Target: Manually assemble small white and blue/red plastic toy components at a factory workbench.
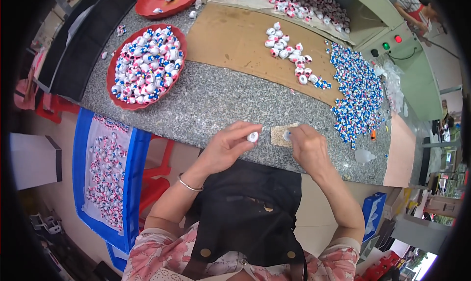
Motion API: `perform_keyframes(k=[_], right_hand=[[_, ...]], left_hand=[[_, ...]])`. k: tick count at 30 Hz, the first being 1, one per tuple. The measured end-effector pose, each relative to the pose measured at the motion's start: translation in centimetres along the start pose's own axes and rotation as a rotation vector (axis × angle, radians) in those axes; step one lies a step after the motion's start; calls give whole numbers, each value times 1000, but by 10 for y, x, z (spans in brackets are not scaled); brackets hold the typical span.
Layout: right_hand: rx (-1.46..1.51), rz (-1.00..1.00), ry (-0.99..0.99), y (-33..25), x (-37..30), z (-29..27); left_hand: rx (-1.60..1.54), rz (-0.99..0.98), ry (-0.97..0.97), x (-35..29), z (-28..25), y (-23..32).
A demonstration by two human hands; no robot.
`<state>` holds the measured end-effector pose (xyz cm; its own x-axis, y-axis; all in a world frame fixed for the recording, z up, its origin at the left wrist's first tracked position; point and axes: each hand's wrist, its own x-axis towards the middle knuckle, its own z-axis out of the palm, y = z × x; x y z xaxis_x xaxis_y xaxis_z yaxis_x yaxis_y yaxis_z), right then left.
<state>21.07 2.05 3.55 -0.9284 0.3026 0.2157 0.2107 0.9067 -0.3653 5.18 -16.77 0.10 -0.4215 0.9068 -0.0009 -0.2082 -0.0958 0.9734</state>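
Between the thumb and fingers of my left hand (226, 147) is a small white-and-pink figurine head (252, 136), held just above the table's front edge. My right hand (311, 147) is closed in a pinch over a small tan speckled pad (278, 135). A pale, bluish round thing (287, 134) shows at its fingertips; what exactly the fingers hold is partly hidden. On the brown cardboard (235, 40) beyond my hands lies a loose line of white-and-pink heads (289, 50), with a few blue-and-white pieces at its near end.
A red bowl (183, 80) of assembled figurines stands left on the granite table (230, 94); another red dish (147, 12) sits behind. Many blue-and-white pieces (360, 92) spread at right, near a translucent bottle (363, 156). A blue crate (128, 183) stands below left. A green machine (382, 16) borders the back.
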Motion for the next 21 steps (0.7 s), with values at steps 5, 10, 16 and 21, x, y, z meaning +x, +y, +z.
perform_keyframes(k=[5, 10, 16, 21], right_hand=[[-55, -86, -131, 3, 1, -1], [13, -45, -53, 4, -1, -3], [321, 236, 38, -1, -11, -5], [1043, 642, 44, -11, -26, -5]], left_hand=[[-83, -108, 63, -5, 6, -2], [-44, 16, -24, 4, 10, -14], [330, 231, 110, 17, 33, -22], [474, 422, 109, 22, 49, -27]])
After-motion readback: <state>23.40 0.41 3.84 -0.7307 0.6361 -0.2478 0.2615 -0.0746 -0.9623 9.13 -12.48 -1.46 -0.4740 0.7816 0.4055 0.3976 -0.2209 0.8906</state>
